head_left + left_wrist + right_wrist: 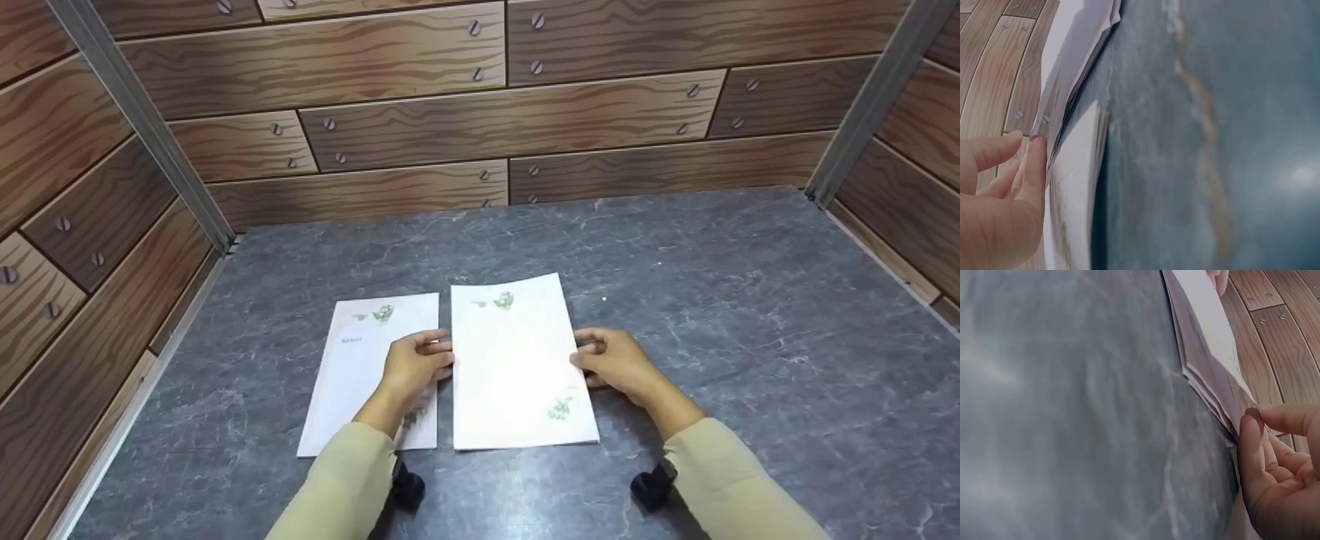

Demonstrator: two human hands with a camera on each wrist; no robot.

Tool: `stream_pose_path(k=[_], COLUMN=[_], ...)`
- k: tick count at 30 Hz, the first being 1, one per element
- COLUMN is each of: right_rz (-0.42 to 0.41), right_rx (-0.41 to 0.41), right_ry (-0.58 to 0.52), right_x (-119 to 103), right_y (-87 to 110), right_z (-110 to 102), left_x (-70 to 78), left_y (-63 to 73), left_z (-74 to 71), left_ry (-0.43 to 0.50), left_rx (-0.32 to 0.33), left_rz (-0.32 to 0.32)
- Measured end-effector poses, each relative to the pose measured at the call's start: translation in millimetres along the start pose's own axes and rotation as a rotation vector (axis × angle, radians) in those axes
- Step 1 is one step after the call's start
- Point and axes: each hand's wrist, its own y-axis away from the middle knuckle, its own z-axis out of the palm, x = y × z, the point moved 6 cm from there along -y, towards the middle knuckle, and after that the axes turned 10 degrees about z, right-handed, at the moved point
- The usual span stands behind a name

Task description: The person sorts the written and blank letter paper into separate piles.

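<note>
A stack of leaf-printed white stationery sheets (514,360) sits between the hands on a dark marbled tabletop (750,315), just right of a second paper stack (360,367). The right hand (616,364) pinches a sheet's right edge, raised above others; the left hand (411,367) touches the left edge, whether pinching I cannot tell.

Laid out flat, a dark grey, pale-veined table (720,300). Behind the table, a plank-patterned back wall (420,135) showing screws (474,28); left of the table, a matching left wall (90,172); right of the table, a similar right wall (926,135). At the table's far corners, metal posts (139,120).
</note>
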Motion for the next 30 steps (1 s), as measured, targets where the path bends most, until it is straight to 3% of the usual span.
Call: stream_pose_path(k=[15,30], right_rz=[-0.009,-0.006], right_rx=[0.043,0.051], right_ry=[0.052,0.031], right_x=[2.1,2.7], right_y=[1.4,0.6], right_z=[-7.4,-17.3], left_x=[-1.7,1.0], left_y=[1.4,2.5], left_z=[1.0,-3.9], left_ry=[0.003,0.009], left_rx=[-0.021,-0.019], left_rz=[-0.025,-0.014])
